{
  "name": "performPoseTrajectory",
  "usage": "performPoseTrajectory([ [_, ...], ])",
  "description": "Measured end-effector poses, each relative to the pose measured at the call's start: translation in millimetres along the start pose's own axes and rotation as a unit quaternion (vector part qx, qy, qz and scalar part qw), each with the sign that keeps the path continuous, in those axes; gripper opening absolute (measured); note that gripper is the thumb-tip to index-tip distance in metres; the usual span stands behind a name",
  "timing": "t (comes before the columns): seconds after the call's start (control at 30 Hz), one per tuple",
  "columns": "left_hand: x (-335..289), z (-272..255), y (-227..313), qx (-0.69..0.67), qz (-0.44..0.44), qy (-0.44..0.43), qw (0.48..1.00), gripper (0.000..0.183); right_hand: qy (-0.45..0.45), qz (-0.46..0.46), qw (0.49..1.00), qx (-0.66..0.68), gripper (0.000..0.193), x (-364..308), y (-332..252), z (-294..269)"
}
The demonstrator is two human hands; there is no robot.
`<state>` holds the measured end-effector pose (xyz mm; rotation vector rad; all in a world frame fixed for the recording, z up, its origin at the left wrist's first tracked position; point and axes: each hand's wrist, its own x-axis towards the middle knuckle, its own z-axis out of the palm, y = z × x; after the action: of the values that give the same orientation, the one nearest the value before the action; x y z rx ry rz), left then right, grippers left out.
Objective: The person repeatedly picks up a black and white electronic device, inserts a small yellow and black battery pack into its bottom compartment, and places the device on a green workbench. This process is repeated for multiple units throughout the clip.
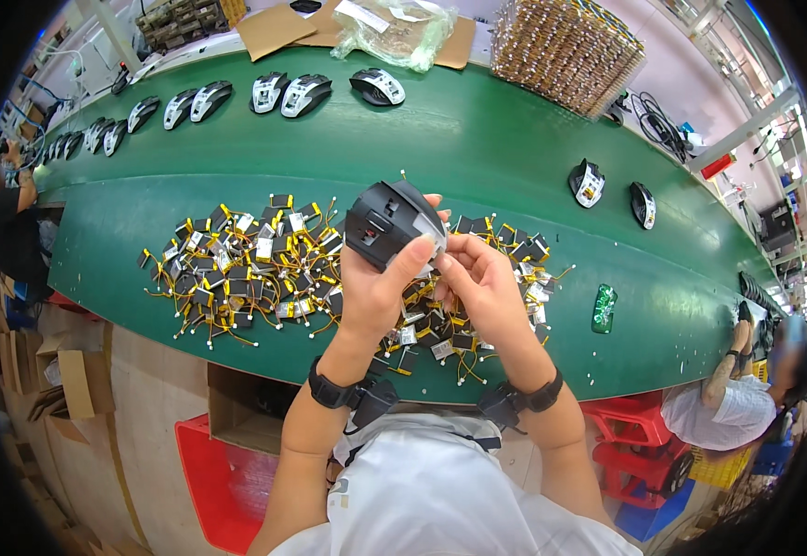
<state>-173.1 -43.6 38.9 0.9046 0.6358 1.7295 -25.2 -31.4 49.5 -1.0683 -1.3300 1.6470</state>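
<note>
— so, where do we have the mouse shell relative to the battery pile?
— we hold it up just above the pile's middle, underside toward us, over the green belt.
— and our hands?
— our left hand is clamped on the shell from below, thumb up its near side. our right hand sits just beside it, fingertips pinched at the shell's right edge; what they pinch, we cannot tell.
— anything else near the pile?
— finished mice line the belt beyond it, and a green circuit board lies to its right.
</note>
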Motion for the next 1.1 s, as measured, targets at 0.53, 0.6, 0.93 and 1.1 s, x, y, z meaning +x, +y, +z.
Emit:
performPoseTrajectory([
  [0.53, 6.8, -4.9, 3.7, -0.095, -0.085, 0.051, 0.990, 0.047, 0.071, -0.124, 0.989, 0.029, 0.015, -6.4, -19.4, 10.8],
  [0.6, 8.0, -8.7, 2.3, -0.112, -0.081, 0.052, 0.989, 0.046, 0.061, -0.217, 0.962, -0.151, 0.016, -8.9, -20.5, 12.2],
  [0.93, 6.4, -11.0, 2.3, -0.141, -0.098, 0.074, 0.982, 0.043, 0.081, -0.235, 0.965, -0.083, 0.029, -12.8, -18.1, 14.3],
  [1.1, 7.8, -12.3, -1.9, -0.163, -0.133, 0.047, 0.977, 0.040, 0.049, -0.533, 0.736, -0.415, 0.037, 4.0, -25.5, -1.0],
])
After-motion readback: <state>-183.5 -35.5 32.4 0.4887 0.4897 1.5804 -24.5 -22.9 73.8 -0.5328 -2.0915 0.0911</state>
